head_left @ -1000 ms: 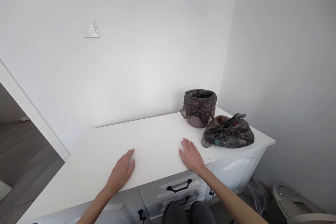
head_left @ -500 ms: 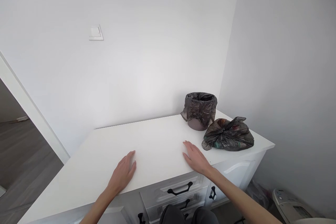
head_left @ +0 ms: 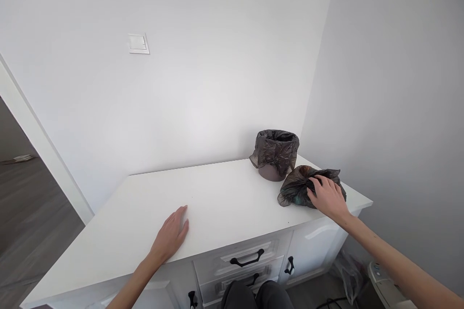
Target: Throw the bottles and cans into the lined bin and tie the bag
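Observation:
My left hand (head_left: pixel 170 235) lies on the white cabinet top (head_left: pixel 217 203) near its front edge, thumb apart from the fingers, holding nothing. At the right, my right hand (head_left: pixel 328 197) rests on a dark, see-through plastic bag (head_left: pixel 299 188) with a gathered, knotted top. Its fingers are bent over the bag and apart; whether they grip the plastic cannot be made out. Coloured contents show faintly through the bag. Just behind it stands a small brownish bin (head_left: pixel 271 172) lined with a dark bag (head_left: pixel 277 150) folded over its rim.
Below the top are white drawers and doors with black handles (head_left: pixel 247 258). A light switch (head_left: pixel 138 44) is on the back wall. A doorway is at the left. Clear plastic (head_left: pixel 346 275) and a beige appliance (head_left: pixel 386 289) are on the floor at the lower right.
My right hand has moved right from the cabinet top onto the knotted bag, and the bag looks slightly pressed. My left hand has stayed in place. The view has shifted slightly.

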{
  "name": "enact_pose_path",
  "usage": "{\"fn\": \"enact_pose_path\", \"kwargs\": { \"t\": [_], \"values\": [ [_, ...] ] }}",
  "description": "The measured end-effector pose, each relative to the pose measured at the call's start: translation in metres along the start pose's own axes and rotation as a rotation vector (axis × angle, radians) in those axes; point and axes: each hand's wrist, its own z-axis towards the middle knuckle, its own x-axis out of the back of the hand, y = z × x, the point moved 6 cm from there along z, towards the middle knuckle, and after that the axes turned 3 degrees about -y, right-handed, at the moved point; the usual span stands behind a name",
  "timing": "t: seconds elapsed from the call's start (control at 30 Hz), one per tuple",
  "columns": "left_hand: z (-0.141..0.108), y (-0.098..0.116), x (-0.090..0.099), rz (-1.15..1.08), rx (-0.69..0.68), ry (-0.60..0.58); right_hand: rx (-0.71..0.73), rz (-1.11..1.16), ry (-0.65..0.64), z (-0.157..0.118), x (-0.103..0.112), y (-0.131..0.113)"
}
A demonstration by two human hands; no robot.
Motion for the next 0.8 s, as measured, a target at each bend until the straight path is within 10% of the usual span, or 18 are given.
{"fn": "enact_pose_path", "kwargs": {
  "t": [0.47,0.8],
  "values": [
    [-0.002,0.001,-0.001,0.010,-0.001,-0.019,0.086,-0.069,0.057,-0.011,0.001,-0.014],
    [-0.004,0.001,0.001,-0.008,-0.038,0.041,-0.223,0.175,-0.248,-0.011,-0.027,-0.020]
  ]
}}
